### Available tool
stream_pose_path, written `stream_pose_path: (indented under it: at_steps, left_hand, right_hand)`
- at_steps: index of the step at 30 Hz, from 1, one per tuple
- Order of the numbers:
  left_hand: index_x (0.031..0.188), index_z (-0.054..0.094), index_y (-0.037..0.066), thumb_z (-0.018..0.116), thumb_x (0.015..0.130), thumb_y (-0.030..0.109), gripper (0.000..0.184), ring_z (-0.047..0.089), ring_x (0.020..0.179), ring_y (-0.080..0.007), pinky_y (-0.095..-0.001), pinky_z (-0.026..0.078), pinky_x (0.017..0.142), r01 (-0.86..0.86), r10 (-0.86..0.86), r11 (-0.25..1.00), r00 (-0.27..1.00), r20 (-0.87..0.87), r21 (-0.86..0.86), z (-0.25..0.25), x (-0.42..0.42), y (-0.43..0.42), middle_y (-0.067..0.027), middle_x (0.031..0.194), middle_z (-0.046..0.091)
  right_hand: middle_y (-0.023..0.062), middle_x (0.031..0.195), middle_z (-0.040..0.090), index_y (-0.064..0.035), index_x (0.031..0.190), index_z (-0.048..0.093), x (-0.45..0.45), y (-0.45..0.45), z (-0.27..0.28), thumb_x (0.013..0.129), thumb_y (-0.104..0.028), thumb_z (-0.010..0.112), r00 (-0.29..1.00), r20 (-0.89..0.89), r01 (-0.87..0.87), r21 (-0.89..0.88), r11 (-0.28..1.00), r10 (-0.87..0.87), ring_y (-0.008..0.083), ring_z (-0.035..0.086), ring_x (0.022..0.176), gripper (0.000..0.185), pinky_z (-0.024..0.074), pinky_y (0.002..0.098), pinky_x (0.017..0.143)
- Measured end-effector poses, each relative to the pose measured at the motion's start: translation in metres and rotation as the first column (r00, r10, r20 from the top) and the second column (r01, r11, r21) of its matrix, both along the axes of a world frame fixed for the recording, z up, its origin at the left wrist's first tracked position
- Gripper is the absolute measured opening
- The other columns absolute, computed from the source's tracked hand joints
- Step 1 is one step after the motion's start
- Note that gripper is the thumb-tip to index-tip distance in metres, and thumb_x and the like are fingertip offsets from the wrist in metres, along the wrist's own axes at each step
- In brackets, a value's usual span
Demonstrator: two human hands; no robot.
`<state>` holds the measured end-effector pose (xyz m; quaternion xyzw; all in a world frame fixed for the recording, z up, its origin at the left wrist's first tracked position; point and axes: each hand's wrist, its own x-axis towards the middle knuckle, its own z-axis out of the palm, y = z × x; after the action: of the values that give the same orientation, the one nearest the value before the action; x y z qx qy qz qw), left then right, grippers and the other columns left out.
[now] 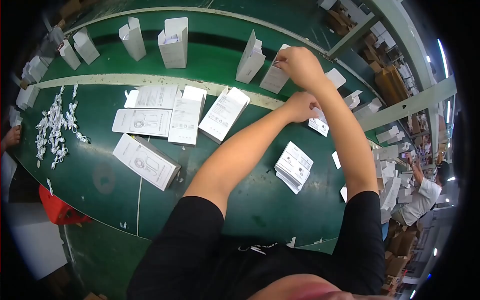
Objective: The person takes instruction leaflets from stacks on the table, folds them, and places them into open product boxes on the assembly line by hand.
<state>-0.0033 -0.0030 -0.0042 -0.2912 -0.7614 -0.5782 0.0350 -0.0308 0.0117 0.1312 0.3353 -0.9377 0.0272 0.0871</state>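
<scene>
Clock read from view centre. At 1 o'clock, an upright white carton (272, 80), flap raised, is reached from above by the right hand (301, 65); fingers are bent at its mouth, seemingly because access is only from the top. Whether anything is grasped there can't be told. At 2 o'clock, the left hand (300, 107) is held lower, fingers curled by a printed card (319, 126); pinched or merely touched, can't be told, view partly cut by the right forearm (347, 130). A card stack (292, 167) is piled between 3 and 4, probably for easy reach. Other upright cartons (174, 55) are lined up around 11, flaps up, presumably so mouths are accessible. Lying cartons (145, 121) are grouped near 10. White cables (55, 120) are heaped at 9, apparently bundled against tangling.
</scene>
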Motion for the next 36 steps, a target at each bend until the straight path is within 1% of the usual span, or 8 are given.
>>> stream_pose_path:
  at_steps: [9, 18, 21, 25, 26, 28, 31, 36]
  left_hand:
    - [0.100, 0.075, 0.002, 0.085, 0.072, 0.011, 0.031, 0.073, 0.091, -0.0292, -0.0388, 0.057, 0.082, -0.002, 0.007, 0.993, 0.999, -0.042, 0.120, -0.006, -0.005, 0.005, -0.0151, 0.098, 0.076]
    - [0.128, 0.057, 0.006, 0.078, 0.083, 0.028, 0.054, 0.061, 0.112, -0.0319, -0.0431, 0.045, 0.100, 0.032, 0.003, 0.978, 0.986, -0.167, 0.207, -0.004, -0.002, 0.007, -0.0168, 0.119, 0.065]
    - [0.121, 0.062, 0.004, 0.080, 0.082, 0.029, 0.050, 0.064, 0.102, -0.0299, -0.0425, 0.050, 0.091, 0.009, 0.094, 0.942, 0.952, -0.293, 0.335, -0.012, -0.008, 0.013, -0.0157, 0.112, 0.068]
    - [0.098, 0.072, 0.002, 0.084, 0.080, 0.030, 0.036, 0.068, 0.077, -0.0247, -0.0386, 0.053, 0.070, -0.081, 0.100, 0.972, 0.992, -0.077, 0.222, -0.017, -0.014, 0.014, -0.0111, 0.085, 0.072]
    - [0.095, 0.074, 0.002, 0.084, 0.079, 0.028, 0.033, 0.067, 0.071, -0.0250, -0.0389, 0.053, 0.067, -0.087, 0.079, 0.993, 0.992, 0.102, 0.074, -0.006, -0.008, 0.004, -0.0094, 0.078, 0.071]
    - [0.095, 0.077, 0.000, 0.085, 0.082, 0.028, 0.032, 0.066, 0.064, -0.0196, -0.0352, 0.052, 0.061, -0.080, 0.010, 0.974, 0.950, 0.311, 0.214, 0.002, -0.002, -0.001, -0.0084, 0.075, 0.072]
    - [0.099, 0.077, -0.002, 0.083, 0.087, 0.027, 0.032, 0.065, 0.065, -0.0137, -0.0303, 0.051, 0.061, -0.044, -0.081, 0.931, 0.943, 0.323, 0.363, -0.006, -0.010, 0.007, -0.0088, 0.078, 0.074]
    - [0.098, 0.077, -0.002, 0.082, 0.087, 0.029, 0.033, 0.064, 0.064, -0.0144, -0.0294, 0.050, 0.062, -0.031, -0.089, 0.948, 0.930, 0.356, 0.318, 0.001, -0.002, 0.003, -0.0080, 0.077, 0.073]
  right_hand:
    - [0.0151, 0.100, 0.074, -0.0087, 0.106, 0.077, 0.002, -0.002, -0.007, 0.090, -0.010, 0.062, 0.993, -0.097, -0.073, -0.047, 0.996, 0.068, 0.0377, 0.070, 0.096, 0.022, 0.0566, 0.0454, 0.084]
    - [0.0136, 0.101, 0.073, -0.0101, 0.104, 0.077, 0.006, -0.014, -0.019, 0.090, -0.010, 0.063, 0.993, -0.095, -0.078, -0.022, 0.997, 0.076, 0.0367, 0.070, 0.095, 0.020, 0.0565, 0.0455, 0.082]
    - [0.0128, 0.105, 0.072, -0.0096, 0.104, 0.078, 0.019, -0.007, -0.008, 0.091, -0.013, 0.064, 0.986, -0.139, -0.107, -0.115, 0.988, 0.091, 0.0361, 0.070, 0.096, 0.019, 0.0563, 0.0451, 0.083]
    - [0.0137, 0.100, 0.075, -0.0056, 0.102, 0.077, 0.042, 0.039, 0.018, 0.088, -0.021, 0.071, 0.970, -0.242, -0.111, -0.464, 0.879, -0.005, 0.0355, 0.071, 0.090, 0.021, 0.0569, 0.0417, 0.082]
    - [0.0146, 0.096, 0.075, -0.0039, 0.101, 0.076, 0.049, 0.060, 0.020, 0.089, -0.024, 0.071, 0.967, -0.223, -0.011, -0.511, 0.860, -0.120, 0.0329, 0.072, 0.083, 0.023, 0.0566, 0.0386, 0.078]
    - [0.0138, 0.096, 0.075, -0.0052, 0.101, 0.077, 0.062, 0.101, 0.014, 0.090, -0.026, 0.072, 0.911, -0.126, 0.240, -0.614, 0.752, -0.394, 0.0294, 0.071, 0.078, 0.024, 0.0558, 0.0363, 0.074]
    - [0.0123, 0.097, 0.076, 0.0002, 0.111, 0.074, 0.074, 0.167, -0.019, 0.092, -0.033, 0.074, 0.796, -0.047, 0.472, -0.577, 0.667, -0.604, 0.0223, 0.071, 0.078, 0.038, 0.0549, 0.0339, 0.073]
    - [0.0057, 0.089, 0.073, 0.0045, 0.114, 0.069, 0.097, 0.192, -0.044, 0.092, -0.014, 0.079, 0.828, 0.491, 0.561, -0.739, 0.374, -0.271, 0.0064, 0.062, 0.074, 0.031, 0.0491, 0.0235, 0.064]
